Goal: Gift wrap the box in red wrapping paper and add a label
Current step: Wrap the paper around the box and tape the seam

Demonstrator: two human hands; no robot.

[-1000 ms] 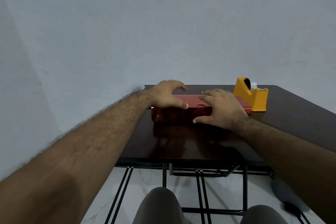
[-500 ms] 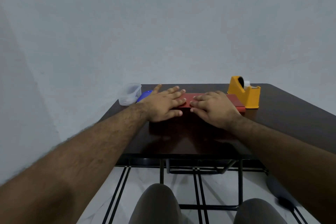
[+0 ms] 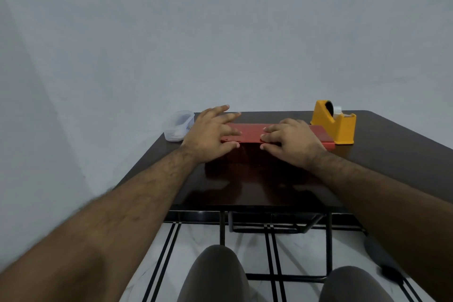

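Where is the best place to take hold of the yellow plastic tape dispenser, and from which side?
Grip the yellow plastic tape dispenser across its two flat side walls, at the tall rear hump, coming from above. The right hand is nearest. The low front end narrows at the cutter, so it probably offers less to hold.

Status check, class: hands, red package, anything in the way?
Left hand and right hand flat, pressing red wrapped box. Tape dispenser beside it, clear.

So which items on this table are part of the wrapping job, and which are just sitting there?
Part of the job:
- red wrapped box, under both hands
- left hand
- right hand
- yellow tape dispenser, beside the box

Just sitting there:
- clear plastic container, at the table's far left corner
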